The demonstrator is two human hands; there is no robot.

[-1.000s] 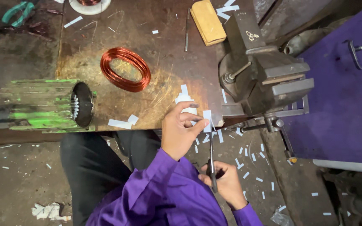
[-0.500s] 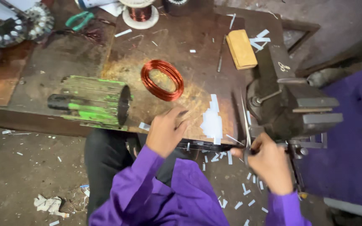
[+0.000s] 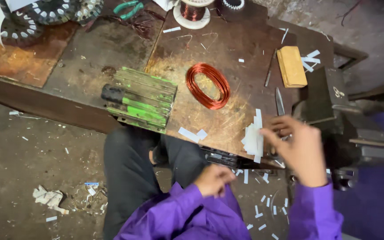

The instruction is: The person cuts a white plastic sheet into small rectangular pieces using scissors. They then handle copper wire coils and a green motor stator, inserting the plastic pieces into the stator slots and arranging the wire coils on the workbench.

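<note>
My right hand [image 3: 299, 151] hovers over the front edge of the wooden workbench [image 3: 227, 49], fingers spread and blurred, its fingertips beside a small stack of white paper strips [image 3: 254, 137]. Nothing shows in its grasp. My left hand [image 3: 213, 179] is below the bench edge, over my lap, with the fingers curled into a loose fist; whether anything is inside it is hidden. Both sleeves are purple. A copper wire coil [image 3: 207, 85] lies on the bench, left of the strips.
A green motor stator [image 3: 141, 103] lies at the bench's front edge. A dark bench vise [image 3: 343, 129] stands at the right, with a yellow block [image 3: 292, 66] and a thin metal blade [image 3: 279, 102] behind my right hand. A copper wire spool [image 3: 194, 10] and green pliers [image 3: 127, 6] sit at the back. Paper scraps litter the floor.
My left hand has come off the bench edge and dropped to my lap. My right hand has risen from beside the vise to the stack of strips. The view has tilted left.
</note>
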